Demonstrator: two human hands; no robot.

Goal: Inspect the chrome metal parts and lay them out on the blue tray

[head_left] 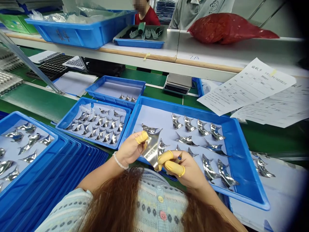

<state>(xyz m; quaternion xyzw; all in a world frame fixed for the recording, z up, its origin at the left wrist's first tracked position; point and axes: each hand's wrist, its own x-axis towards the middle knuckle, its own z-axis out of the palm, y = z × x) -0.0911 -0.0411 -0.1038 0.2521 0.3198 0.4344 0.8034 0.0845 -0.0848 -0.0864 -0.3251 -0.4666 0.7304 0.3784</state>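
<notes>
A shiny curved metal piece (152, 149) with pointed corners and small engraved lettering is held up in front of my chest. My left hand (134, 145) pinches its upper left side, a yellow finger cot on the thumb. At its lower right corner my right hand (181, 164) grips it, with yellow cots on two digits. Beneath and behind the hands lies a large blue tray (241, 151) lined with white paper, where several similar metal pieces (204, 127) rest in loose rows. The fingers behind the held piece are partly hidden.
A smaller blue tray (94, 140) full of like pieces stands to the left, beside stacked blue trays (72, 167). Another shallow tray (116, 79) is behind. Paper sheets (251, 87) hang from the shelf (169, 54), which holds a blue bin (72, 30) and red bag (224, 29).
</notes>
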